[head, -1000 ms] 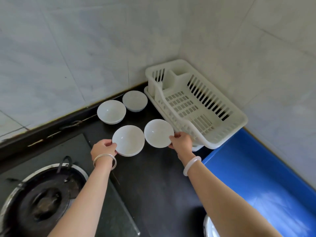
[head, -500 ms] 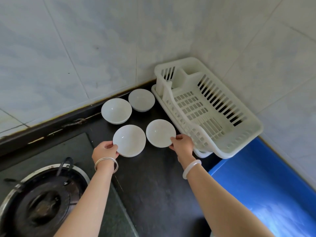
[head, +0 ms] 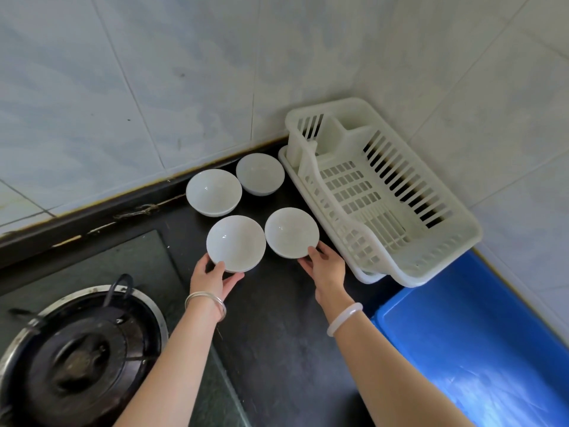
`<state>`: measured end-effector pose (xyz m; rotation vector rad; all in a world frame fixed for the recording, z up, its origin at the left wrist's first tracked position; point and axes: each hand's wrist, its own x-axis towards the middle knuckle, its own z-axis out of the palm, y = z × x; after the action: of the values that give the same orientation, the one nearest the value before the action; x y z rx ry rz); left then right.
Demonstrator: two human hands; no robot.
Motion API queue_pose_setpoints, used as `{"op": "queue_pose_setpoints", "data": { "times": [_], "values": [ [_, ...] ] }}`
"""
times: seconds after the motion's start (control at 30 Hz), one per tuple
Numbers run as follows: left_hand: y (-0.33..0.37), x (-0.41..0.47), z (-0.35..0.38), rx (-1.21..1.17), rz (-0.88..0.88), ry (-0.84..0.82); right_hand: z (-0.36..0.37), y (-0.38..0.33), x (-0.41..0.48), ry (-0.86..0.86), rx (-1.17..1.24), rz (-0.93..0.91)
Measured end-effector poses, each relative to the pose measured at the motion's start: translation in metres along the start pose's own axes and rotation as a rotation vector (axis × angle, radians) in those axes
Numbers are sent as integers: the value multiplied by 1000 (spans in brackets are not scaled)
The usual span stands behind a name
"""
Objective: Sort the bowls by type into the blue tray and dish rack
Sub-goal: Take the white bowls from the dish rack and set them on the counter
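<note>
Several white bowls stand on the dark counter. My left hand (head: 214, 277) grips the near rim of the front left bowl (head: 236, 241), thumb on the rim and fingers under its edge. My right hand (head: 326, 266) holds the near rim of the front right bowl (head: 291, 231), thumb on top. Behind them stand a back left bowl (head: 213, 191) and a back right bowl (head: 260, 173). The white dish rack (head: 381, 192) stands to the right with nothing in it. The blue tray (head: 480, 343) lies at the lower right, also holding nothing.
A gas stove burner (head: 77, 359) on a glass hob sits at the lower left. Tiled walls (head: 154, 72) meet in a corner behind the bowls and the rack. The dark counter (head: 277, 334) runs between my arms.
The view has shifted, so everything sits further right in the frame. My left hand has slid round to the bowl's near edge. Both front bowls stay where they were.
</note>
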<state>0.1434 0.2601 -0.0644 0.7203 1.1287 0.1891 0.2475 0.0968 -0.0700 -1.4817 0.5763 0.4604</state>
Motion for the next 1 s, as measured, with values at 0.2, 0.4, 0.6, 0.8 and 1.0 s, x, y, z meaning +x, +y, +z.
{"op": "queue_pose_setpoints", "data": {
  "times": [0.2, 0.4, 0.6, 0.8, 1.0],
  "values": [
    [5, 6, 9, -18, -5, 45, 17, -11, 10, 2, 15, -7],
    [4, 9, 9, -14, -20, 53, 31, -16, 19, -5, 33, -12],
    [4, 11, 9, -15, -16, 51, 39, -19, 24, -3, 20, -21],
    [1, 10, 7, -39, 4, 39, 35, -19, 22, -41, -9, 10],
    [-9, -2, 7, -11, 52, -4, 23, -22, 11, -148, -201, -14]
  ]
}}
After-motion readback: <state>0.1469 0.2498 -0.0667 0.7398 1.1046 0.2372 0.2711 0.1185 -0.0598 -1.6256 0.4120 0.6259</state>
